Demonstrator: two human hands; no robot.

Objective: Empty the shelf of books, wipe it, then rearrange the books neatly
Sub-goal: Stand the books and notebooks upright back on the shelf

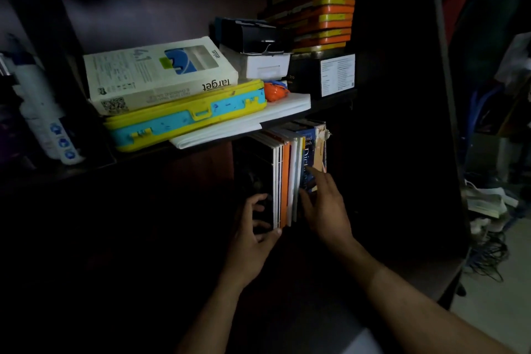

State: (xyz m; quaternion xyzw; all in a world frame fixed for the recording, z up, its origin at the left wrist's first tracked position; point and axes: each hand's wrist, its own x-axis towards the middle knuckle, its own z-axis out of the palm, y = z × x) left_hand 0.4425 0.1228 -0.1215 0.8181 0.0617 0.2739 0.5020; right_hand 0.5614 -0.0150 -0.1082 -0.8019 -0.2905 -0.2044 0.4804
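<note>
Orange and white spines mark the row of books (290,178) standing under the upper shelf (321,108), and I judge I'm on the emptying step. My left hand (255,234) curls round the row's dark left end and my right hand (323,207) lies spread against the blue dictionary (307,164). Next I should squeeze both ends and draw out all the books, roughly eight or nine, too packed to count exactly.
</note>
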